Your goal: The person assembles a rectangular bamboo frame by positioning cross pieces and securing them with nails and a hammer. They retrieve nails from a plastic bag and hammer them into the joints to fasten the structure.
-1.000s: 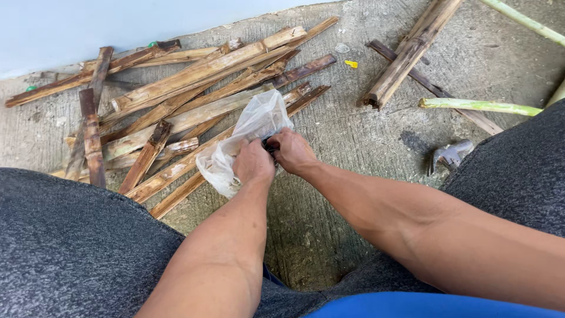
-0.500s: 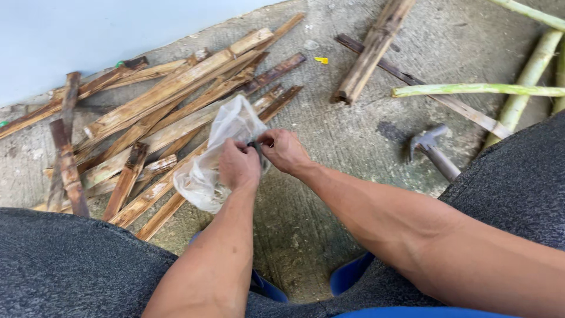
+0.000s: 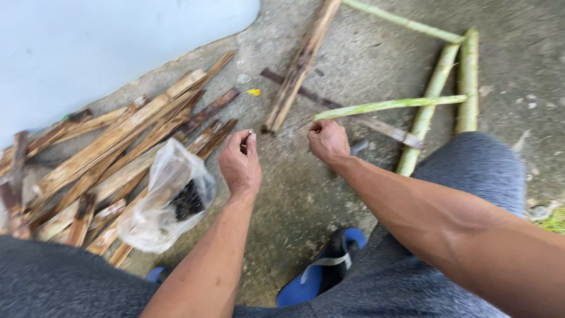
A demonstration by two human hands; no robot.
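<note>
Both hands have left the plastic bag [image 3: 168, 200]; left hand [image 3: 240, 165] grip pinches a nail [image 3: 249, 135], right hand [image 3: 328, 141] fisted.

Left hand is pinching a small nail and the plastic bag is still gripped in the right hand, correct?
Not quite. The left hand does pinch a small nail, but the head view shows the plastic bag lying on the wood strips; the right hand is away from it.

Both bare forearms extended forward from the lower edge of view. Left hand [image 3: 240, 162] was curled, thumb and forefinger pinched together at the tips, knuckles up. Right hand [image 3: 328, 141] was closed in a loose fist, wrist slightly bent. Hands were apart, roughly level with each other.
</note>
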